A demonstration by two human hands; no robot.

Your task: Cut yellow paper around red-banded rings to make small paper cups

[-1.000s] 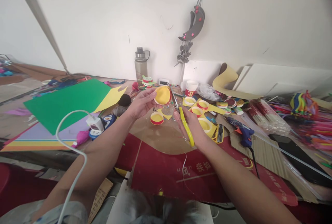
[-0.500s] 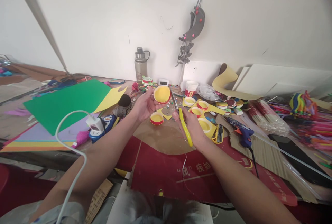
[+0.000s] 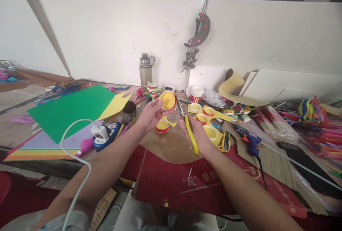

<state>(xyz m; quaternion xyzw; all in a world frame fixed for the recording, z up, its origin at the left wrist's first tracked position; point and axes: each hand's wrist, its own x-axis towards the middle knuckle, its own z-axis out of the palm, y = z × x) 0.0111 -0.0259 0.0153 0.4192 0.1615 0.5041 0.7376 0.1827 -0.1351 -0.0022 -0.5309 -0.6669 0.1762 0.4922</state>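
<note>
My left hand (image 3: 151, 114) pinches a shallow round paper-cup piece (image 3: 168, 101) with a red side and a yellow disc inside, thumb over its rim. In my right hand (image 3: 197, 133) are scissors (image 3: 191, 134) with yellow handles, blades pointing up beside the right edge of the cup piece. A similar red and yellow cup piece (image 3: 162, 126) lies on the table just below my left hand. Beyond my right hand, several cut cup rings (image 3: 202, 118) rest on yellow paper (image 3: 223, 115).
A hot glue gun (image 3: 248, 140) lies on cardboard to the right, beside a black phone (image 3: 307, 167). Yellow-handled cutter (image 3: 226, 141) is near my right wrist. Green paper (image 3: 72, 108) and a power strip (image 3: 107, 138) with a white cable are at left; a bottle (image 3: 145, 72) stands behind.
My left thumb has come over the rim of the cup piece, which has turned slightly. The scissors stay beside its right edge. The whole view has shifted a little.
</note>
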